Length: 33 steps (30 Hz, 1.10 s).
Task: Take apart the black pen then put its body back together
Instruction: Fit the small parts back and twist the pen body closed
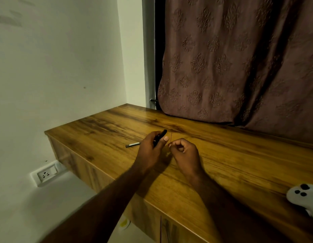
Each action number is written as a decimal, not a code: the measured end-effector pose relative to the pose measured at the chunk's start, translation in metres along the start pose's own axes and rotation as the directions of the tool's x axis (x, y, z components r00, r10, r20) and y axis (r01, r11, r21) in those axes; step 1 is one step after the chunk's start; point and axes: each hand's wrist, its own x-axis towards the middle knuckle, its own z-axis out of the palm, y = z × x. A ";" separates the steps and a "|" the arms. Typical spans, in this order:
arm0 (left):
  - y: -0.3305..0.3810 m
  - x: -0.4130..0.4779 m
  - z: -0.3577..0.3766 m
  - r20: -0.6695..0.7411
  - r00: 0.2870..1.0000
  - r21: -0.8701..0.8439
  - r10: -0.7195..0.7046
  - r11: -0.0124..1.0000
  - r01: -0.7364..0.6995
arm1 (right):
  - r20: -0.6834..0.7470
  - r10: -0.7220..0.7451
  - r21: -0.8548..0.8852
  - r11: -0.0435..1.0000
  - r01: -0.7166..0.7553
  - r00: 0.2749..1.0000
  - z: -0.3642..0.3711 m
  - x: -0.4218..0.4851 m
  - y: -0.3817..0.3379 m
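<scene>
- The left hand (148, 151) has its fingers curled round the black pen barrel (161, 136), above mid-tabletop (240, 163).
- The right hand (183, 151) pinches the thin refill (171, 137) upright, just beside the barrel.
- A grey pen piece (132, 144) lies toward the left edge.
- A white controller (301, 195) sits at the right edge.

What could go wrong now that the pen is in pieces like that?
1. The thin refill pinched in the right hand looks slender. It could bend or slip if it misses the opening of the black barrel gripped by the left hand.
2. The loose pen piece lies unattended on the wooden top. It looks round, so a nudge might roll it toward the left edge and off.
</scene>
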 end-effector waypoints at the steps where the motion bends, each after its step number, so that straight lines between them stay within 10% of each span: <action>1: -0.003 -0.001 -0.003 0.013 0.999 0.089 0.045 0.995 -0.046 | -0.003 0.033 0.031 0.999 -0.033 0.999 -0.003 0.003 0.000; 14: -0.021 -0.024 -0.012 0.064 0.954 0.379 0.293 0.877 -0.295 | 0.176 0.236 0.586 0.755 -0.295 0.956 -0.010 0.008 -0.002; 33: -0.009 -0.028 -0.013 0.088 0.957 0.439 0.275 0.852 -0.285 | 0.255 0.148 0.454 0.854 -0.254 0.956 -0.007 0.006 0.006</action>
